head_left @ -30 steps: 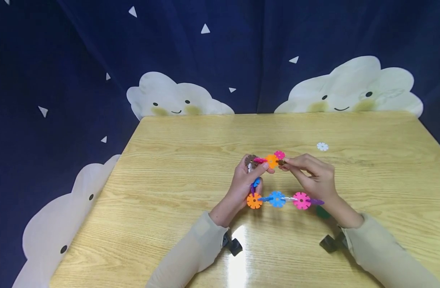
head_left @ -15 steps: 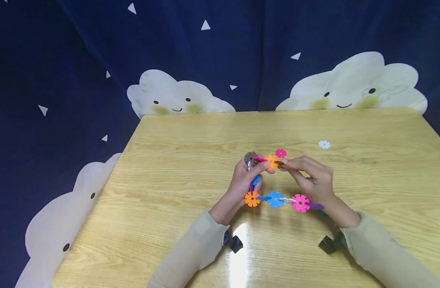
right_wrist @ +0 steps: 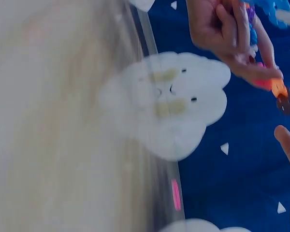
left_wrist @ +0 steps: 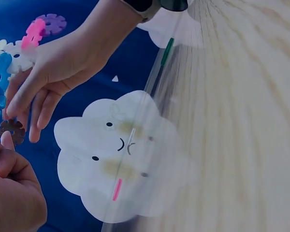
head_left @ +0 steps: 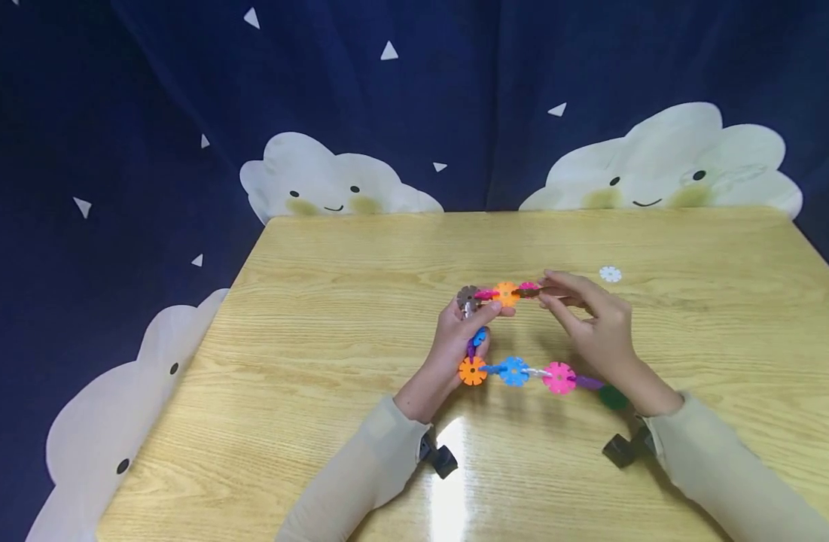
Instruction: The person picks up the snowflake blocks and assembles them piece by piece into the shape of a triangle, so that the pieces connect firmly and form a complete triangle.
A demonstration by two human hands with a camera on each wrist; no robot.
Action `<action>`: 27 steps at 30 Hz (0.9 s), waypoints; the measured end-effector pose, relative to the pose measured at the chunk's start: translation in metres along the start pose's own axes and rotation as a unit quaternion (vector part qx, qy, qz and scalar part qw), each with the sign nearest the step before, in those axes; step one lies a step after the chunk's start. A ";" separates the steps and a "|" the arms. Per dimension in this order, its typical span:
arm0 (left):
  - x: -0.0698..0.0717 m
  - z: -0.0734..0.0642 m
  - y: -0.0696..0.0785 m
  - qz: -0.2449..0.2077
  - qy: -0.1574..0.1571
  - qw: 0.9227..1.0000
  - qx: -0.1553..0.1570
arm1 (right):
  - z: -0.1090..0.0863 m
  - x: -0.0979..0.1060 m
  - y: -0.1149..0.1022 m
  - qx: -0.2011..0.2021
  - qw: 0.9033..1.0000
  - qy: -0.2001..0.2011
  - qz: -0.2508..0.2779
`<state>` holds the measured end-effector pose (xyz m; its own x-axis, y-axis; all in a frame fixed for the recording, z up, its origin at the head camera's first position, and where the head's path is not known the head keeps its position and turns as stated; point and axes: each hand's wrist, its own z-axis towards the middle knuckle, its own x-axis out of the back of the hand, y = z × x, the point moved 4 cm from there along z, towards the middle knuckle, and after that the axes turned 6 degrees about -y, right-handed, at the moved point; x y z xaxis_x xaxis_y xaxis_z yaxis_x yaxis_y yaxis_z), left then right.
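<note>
My left hand (head_left: 458, 342) grips a bent chain of interlocking notched plastic discs, its thumb near the orange disc (head_left: 505, 293) on the upper arm. A brown disc (head_left: 528, 293) sticks out edge-on from that orange one, at the chain's end. My right hand (head_left: 600, 320) is beside it, thumb and forefinger spread around the brown disc's outer end; the right wrist view shows a fingertip (right_wrist: 282, 133) apart from the brown disc (right_wrist: 289, 102). The lower arm runs through another orange disc (head_left: 473, 370), a light blue disc (head_left: 514, 371), a pink disc (head_left: 559, 378) and a purple disc (head_left: 586, 382).
Loose on the wooden table (head_left: 306, 324) lie a white disc (head_left: 610, 274) at the back right and a green disc (head_left: 614, 397) by the right wrist. Another pink disc (head_left: 529, 286) lies behind the brown one, partly hidden. A dark blue cloud-print curtain (head_left: 455, 90) hangs behind.
The right thumb and forefinger, which pinched the brown disc, have spread apart, and that hand has lifted slightly. The chain has shifted a little left and away in the left hand.
</note>
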<state>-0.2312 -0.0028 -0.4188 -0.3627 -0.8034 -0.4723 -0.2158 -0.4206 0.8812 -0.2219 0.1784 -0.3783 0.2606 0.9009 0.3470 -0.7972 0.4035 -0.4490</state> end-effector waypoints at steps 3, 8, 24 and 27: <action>0.002 0.001 0.000 -0.001 0.005 1.000 -0.001 | 0.002 0.011 0.011 -0.039 0.999 0.007 -0.020; 0.004 0.001 0.000 0.000 0.008 1.000 0.000 | 0.002 0.034 0.042 -0.120 0.989 -0.013 -0.085; 0.003 -0.003 0.000 0.004 0.002 1.000 -0.001 | -0.019 0.064 0.136 -0.366 0.856 -0.291 -0.219; 0.002 -0.002 0.000 0.006 -0.001 1.000 -0.004 | -0.020 0.065 0.142 -0.382 0.848 -0.304 -0.208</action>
<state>-0.2301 -0.0056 -0.4196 -0.3667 -0.8076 -0.4620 -0.2041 -0.4146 0.8868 -0.3075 0.2973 -0.4360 -0.0801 0.5001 0.8622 -0.0593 0.8611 -0.5050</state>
